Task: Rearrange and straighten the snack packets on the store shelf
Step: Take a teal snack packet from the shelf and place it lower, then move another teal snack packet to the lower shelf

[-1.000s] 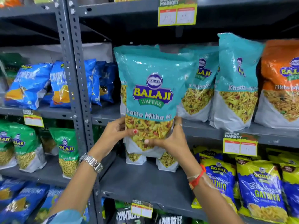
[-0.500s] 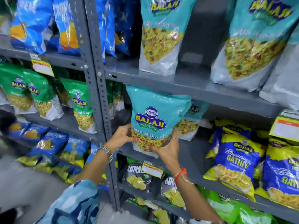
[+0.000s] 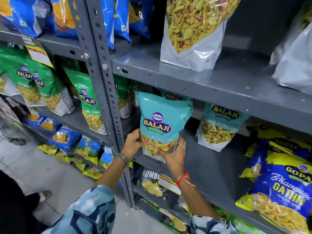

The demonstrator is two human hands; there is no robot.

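A teal Balaji Khatta Mitha Mix packet [image 3: 160, 122] stands upright at the left front of the grey middle shelf [image 3: 211, 166]. My left hand [image 3: 134, 143] grips its lower left side. My right hand [image 3: 173, 155] holds its lower right corner and base. Behind it peeks another teal packet [image 3: 174, 96]. A third teal packet [image 3: 219, 125] stands to the right, apart from the held one. On the shelf above, a big teal packet [image 3: 192, 31] shows only its lower part.
A grey perforated upright post [image 3: 104, 92] stands just left of my hands. Green Balaji sev packets [image 3: 87, 102] fill the left bay. Blue-yellow Gopal Gathiya packets [image 3: 285, 186] lie at the right. Chip packets [image 3: 152, 183] sit on the shelf below, and tiled floor [image 3: 33, 166] lies at lower left.
The teal packet has come down from the upper shelf to the middle shelf, with both hands still on it. The view has tilted down and moved closer.
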